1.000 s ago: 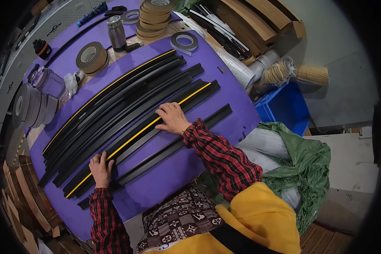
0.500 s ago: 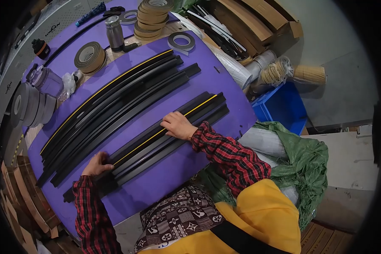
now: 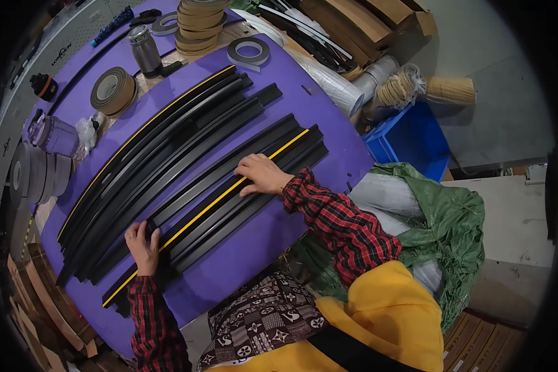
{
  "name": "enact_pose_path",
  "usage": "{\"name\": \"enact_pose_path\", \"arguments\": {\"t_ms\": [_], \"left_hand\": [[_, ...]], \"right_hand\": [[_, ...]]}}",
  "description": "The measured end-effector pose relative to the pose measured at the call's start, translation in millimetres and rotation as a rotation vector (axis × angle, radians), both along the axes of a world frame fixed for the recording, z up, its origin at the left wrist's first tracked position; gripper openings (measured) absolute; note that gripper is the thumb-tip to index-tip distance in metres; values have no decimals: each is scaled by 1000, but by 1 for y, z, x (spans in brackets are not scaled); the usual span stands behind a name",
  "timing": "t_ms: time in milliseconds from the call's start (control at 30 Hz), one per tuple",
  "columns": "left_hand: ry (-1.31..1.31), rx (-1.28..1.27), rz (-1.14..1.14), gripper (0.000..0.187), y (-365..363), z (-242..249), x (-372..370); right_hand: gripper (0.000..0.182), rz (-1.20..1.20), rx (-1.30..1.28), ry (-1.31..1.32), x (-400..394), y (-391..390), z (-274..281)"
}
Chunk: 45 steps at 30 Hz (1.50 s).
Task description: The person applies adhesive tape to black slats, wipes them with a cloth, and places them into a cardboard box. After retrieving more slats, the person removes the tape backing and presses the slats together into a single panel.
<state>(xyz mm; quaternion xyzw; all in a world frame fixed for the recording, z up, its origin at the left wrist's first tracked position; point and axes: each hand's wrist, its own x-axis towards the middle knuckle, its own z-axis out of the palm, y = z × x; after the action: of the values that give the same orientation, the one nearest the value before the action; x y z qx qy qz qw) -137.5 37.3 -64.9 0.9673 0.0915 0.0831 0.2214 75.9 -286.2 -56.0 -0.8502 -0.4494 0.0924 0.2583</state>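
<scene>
Several long black strips lie on the purple table. In the nearer group, a strip with a yellow line runs diagonally under my hands. My right hand rests on this group near its middle, fingers curled over a strip's edge. My left hand is at the lower left part, thumb and fingers apart, touching or just above the strips; contact is unclear. Farther off, a curved bundle of black strips has a yellow line along its outer edge.
Tape rolls, a metal bottle and a clear jug stand along the far side. A blue bin and green sacking are at the right. Cardboard lies at the lower left.
One black strip of the nearer group has shifted away from the yellow-lined one, opening a gap. My left hand has lifted and turned, its fingers now pointing up. The view has shifted slightly.
</scene>
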Motion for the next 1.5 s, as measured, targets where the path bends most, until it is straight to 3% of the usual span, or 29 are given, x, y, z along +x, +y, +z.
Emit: {"name": "enact_pose_path", "arguments": {"t_ms": [33, 100, 233, 300, 367, 400, 500, 600, 700, 767, 833, 900, 1000, 1100, 1167, 1267, 1433, 1500], "left_hand": [[-20, -102, 12, 46, -5, -5, -11], [141, 58, -163, 41, -26, 22, -20], [414, -97, -53, 37, 1, 19, 3], [224, -85, -47, 33, 7, 11, 15], [220, -60, 13, 33, 6, 3, 23], [178, -89, 58, 32, 4, 3, 24], [5, -22, 77, 30, -4, 2, 13], [86, -34, 142, 28, -17, 2, -9], [-148, -43, 199, 29, 5, 4, -11], [-294, 91, 387, 31, 41, 0, 6], [-243, 263, 506, 36, 75, -9, 17], [24, 462, 580, 38, 81, -17, 11], [49, 404, 509, 37, 77, -21, -2], [65, 409, 372, 33, 63, -11, -17], [-43, 397, 310, 28, 59, -7, -18], [27, 86, 142, 18, 67, -5, -12], [-9, -13, 60, 18, 66, -8, -3], [-113, -119, 113, 16, 86, -8, 3]], "right_hand": [[37, 68, -26, -34, 3, -3, -2], [35, 186, -61, -71, 12, -3, -2], [30, 137, -253, 77, 31, 18, 15], [26, 106, -298, -20, 41, 29, 8], [22, 94, -208, -250, 54, 31, -2], [20, 44, -79, -238, 54, 31, -8], [18, 42, -59, -179, 46, 23, -15], [17, 45, 33, -109, 30, 7, -18], [21, 11, 173, -117, 24, 24, -1], [23, -17, 272, -164, 25, 67, 4], [24, -96, 366, -245, 28, 113, -3], [23, -165, 261, -311, 21, 135, -12], [24, -168, 251, -379, 9, 133, -20], [25, -85, 185, -276, -10, 107, -22], [24, -62, 148, -266, -19, 95, -17], [19, -47, 90, -212, -23, 86, -9], [19, 48, -168, -1, -8, 89, 9], [20, -26, 11, -142, 5, 105, 12]]}}
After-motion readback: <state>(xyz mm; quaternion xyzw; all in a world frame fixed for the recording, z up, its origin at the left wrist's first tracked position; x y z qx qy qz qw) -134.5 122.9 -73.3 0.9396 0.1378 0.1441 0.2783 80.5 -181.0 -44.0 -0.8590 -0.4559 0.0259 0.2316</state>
